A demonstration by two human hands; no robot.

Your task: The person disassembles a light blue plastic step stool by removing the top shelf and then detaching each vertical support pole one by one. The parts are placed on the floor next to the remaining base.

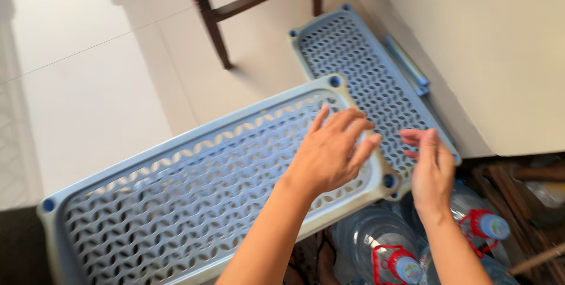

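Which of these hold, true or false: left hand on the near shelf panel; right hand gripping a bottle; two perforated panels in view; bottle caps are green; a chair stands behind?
1. The left hand rests on the near shelf panel. True.
2. The right hand grips a bottle. False: it hovers empty, above the bottles.
3. Two perforated panels show. True: a far panel lies by the wall.
4. Bottle caps are green. False: they are blue with red handles.
5. A chair stands behind. True.
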